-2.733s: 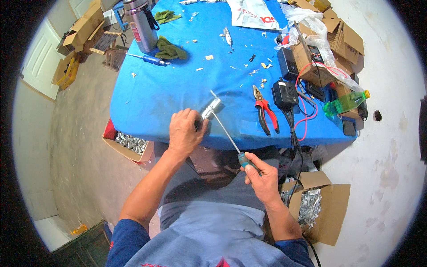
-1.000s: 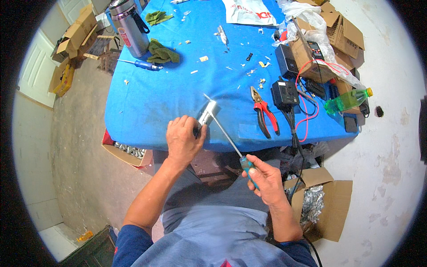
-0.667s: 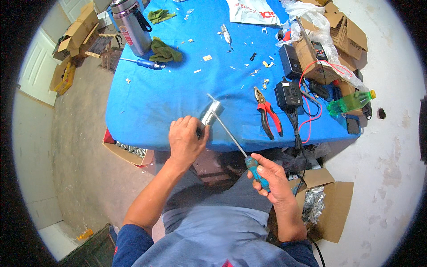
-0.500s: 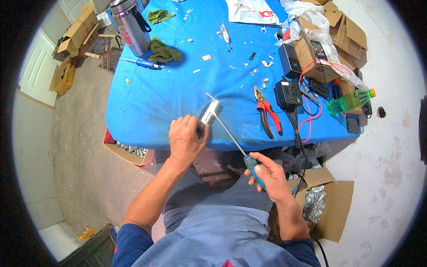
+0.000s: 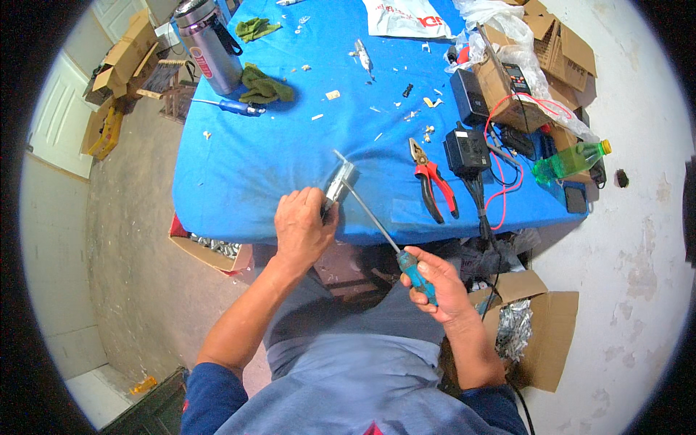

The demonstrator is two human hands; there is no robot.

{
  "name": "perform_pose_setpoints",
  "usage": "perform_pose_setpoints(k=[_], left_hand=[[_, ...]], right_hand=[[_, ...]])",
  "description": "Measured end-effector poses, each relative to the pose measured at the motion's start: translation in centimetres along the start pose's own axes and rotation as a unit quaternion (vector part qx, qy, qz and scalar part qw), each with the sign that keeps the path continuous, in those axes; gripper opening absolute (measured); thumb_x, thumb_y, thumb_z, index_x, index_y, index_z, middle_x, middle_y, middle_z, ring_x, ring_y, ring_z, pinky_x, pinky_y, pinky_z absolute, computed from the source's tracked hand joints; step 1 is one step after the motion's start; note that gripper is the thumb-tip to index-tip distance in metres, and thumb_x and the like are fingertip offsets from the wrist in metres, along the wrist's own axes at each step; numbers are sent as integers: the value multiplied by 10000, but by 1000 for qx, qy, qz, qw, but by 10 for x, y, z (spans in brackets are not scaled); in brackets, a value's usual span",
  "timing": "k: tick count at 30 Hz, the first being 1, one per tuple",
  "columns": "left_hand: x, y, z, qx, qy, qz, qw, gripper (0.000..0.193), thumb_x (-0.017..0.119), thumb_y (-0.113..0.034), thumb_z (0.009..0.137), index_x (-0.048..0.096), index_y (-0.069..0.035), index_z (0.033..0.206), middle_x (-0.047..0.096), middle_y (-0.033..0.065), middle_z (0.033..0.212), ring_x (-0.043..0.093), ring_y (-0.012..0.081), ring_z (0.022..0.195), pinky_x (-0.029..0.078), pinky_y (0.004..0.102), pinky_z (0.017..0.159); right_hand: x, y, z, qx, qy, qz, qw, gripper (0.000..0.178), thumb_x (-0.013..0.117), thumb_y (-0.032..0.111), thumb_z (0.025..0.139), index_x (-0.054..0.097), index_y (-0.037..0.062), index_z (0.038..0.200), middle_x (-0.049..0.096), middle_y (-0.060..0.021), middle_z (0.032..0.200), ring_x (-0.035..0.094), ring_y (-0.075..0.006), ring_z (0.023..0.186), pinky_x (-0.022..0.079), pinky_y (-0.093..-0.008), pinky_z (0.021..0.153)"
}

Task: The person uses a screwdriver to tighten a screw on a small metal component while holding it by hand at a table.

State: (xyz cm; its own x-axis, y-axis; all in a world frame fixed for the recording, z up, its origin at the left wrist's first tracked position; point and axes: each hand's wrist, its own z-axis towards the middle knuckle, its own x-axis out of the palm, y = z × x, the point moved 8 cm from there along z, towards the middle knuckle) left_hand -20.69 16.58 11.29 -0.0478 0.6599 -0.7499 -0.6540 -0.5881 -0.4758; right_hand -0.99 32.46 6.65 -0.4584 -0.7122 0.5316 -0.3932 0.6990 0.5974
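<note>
My left hand (image 5: 304,223) is closed around the lower end of a small silvery, box-like metal part (image 5: 338,181) at the front of the table. A thin pin or blade sticks out of the part's far end. In my right hand (image 5: 444,284) is a screwdriver with a teal handle (image 5: 417,276). Its long shaft (image 5: 373,217) slants up to the left, and the tip meets the right side of the metal part. Exactly where the tip sits is too small to tell. Pliers with red and black handles (image 5: 433,181) lie right of the part.
A blue cloth covers the table (image 5: 254,181). A steel flask (image 5: 210,47), green rags (image 5: 264,85) and a blue screwdriver (image 5: 239,108) are at the left. Black adapters (image 5: 467,151), cables and a green bottle (image 5: 571,162) crowd the right. A carton of metal parts (image 5: 516,330) stands below.
The screwdriver tip has slid slightly down along the metal part's side. My left hand keeps its hold. The whole view has shifted a little.
</note>
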Motion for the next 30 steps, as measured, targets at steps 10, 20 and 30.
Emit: perform_pose_setpoints(k=[10, 20, 30], left_hand=[[0, 0, -3, 5, 0, 2, 1000, 240, 731, -146, 760, 508, -61, 785, 559, 125, 734, 540, 342, 698, 401, 438, 641], [3, -1, 1, -16, -5, 16, 1000, 229, 722, -162, 775, 518, -58, 775, 574, 130, 729, 554, 345, 689, 414, 440, 646], [0, 0, -2, -16, -20, 5, 1000, 234, 735, -174, 758, 528, -66, 764, 569, 124, 713, 550, 347, 681, 402, 440, 637]], right_hand=[[2, -6, 2, -33, -13, -26, 999, 355, 555, 174, 973, 536, 77, 1314, 642, -132, 884, 553, -103, 531, 375, -177, 361], [60, 29, -22, -413, -163, -622, 645, 380, 668, 118, 889, 612, 16, 1250, 711, -89, 877, 674, -136, 718, 528, -325, 591], [17, 12, -6, -72, -61, -154, 983, 425, 595, 191, 954, 522, 15, 1335, 654, -81, 840, 543, -73, 519, 353, -175, 360]])
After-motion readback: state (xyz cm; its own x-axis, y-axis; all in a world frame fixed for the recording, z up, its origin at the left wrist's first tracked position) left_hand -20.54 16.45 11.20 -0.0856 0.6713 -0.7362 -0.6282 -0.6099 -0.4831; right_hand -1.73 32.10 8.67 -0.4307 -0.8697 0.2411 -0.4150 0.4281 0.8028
